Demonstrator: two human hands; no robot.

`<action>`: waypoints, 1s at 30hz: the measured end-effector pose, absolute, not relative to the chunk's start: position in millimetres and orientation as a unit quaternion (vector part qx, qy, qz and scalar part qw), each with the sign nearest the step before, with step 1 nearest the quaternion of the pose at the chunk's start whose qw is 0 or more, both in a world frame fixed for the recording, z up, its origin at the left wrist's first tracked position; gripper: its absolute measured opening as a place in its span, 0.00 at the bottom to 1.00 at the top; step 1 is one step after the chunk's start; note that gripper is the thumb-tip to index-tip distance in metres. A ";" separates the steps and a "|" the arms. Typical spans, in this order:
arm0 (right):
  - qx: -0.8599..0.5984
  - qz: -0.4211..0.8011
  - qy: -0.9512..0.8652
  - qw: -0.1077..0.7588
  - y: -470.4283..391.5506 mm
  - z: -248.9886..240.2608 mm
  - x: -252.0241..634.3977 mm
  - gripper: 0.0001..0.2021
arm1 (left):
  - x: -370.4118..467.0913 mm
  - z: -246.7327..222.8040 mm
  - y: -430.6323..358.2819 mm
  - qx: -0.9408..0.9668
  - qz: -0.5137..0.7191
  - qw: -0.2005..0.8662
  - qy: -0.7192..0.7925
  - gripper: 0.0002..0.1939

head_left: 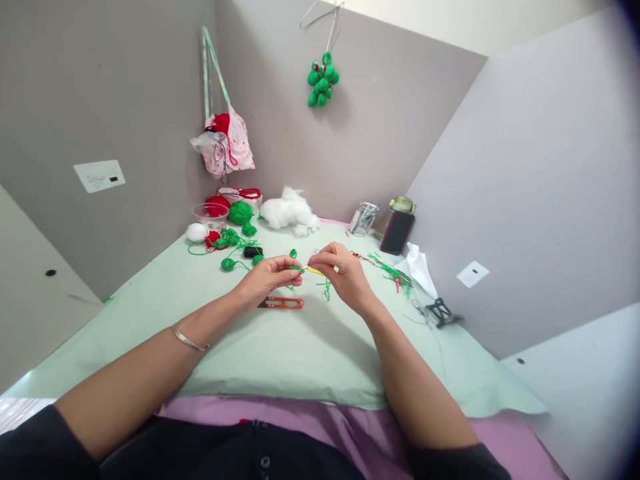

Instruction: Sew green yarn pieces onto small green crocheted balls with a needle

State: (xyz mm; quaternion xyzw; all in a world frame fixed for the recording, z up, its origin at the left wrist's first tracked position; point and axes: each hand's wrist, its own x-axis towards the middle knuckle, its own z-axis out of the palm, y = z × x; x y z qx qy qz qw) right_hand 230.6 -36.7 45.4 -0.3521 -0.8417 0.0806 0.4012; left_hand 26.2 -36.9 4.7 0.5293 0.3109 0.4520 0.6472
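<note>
Near the middle of the pale green cloth, my left hand [277,275] pinches a small green yarn piece [299,269] between thumb and fingers. Close on its right, my right hand [340,272] is closed on a thin crochet hook with a yellow handle [315,271]. The hook's silver tip meets the green piece between the hands. Loose green yarn [327,289] shows below my right hand. Just under my left hand lies an orange thread snipper [285,303]. A small green ball [293,253] rests behind the hands.
Green yarn balls [241,213], a plastic tub [211,215] and white stuffing [289,211] stand at the back. To the right are a pen cup [363,219], a phone [397,233], yarn scraps [393,271], white tissue [420,268] and a black clip [443,313].
</note>
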 end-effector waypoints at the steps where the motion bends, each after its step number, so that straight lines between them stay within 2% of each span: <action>1: -0.349 0.059 -0.848 0.395 -36.2 45.1 231.0 0.07 | 26.3 4.8 -36.9 0.532 0.452 0.645 0.312 0.17; 5: -0.351 0.008 -0.856 0.380 -34.5 44.7 231.9 0.09 | 27.1 6.9 -38.2 0.530 0.451 0.641 0.324 0.18; 12: -0.343 0.010 -0.869 0.356 -36.0 47.3 234.0 0.11 | 26.0 9.3 -39.8 0.543 0.435 0.638 0.331 0.16; 21: -0.299 0.200 -0.867 0.344 -37.5 51.5 238.8 0.08 | 23.0 17.9 -46.2 0.579 0.354 0.684 0.269 0.11; 26: -0.310 0.205 -0.855 0.362 -38.7 50.1 234.6 0.07 | 25.0 14.9 -45.5 0.561 0.373 0.689 0.267 0.13; 30: -0.345 0.200 -0.834 0.382 -37.2 45.1 230.3 0.06 | 26.0 8.1 -40.0 0.581 0.417 0.644 0.271 0.12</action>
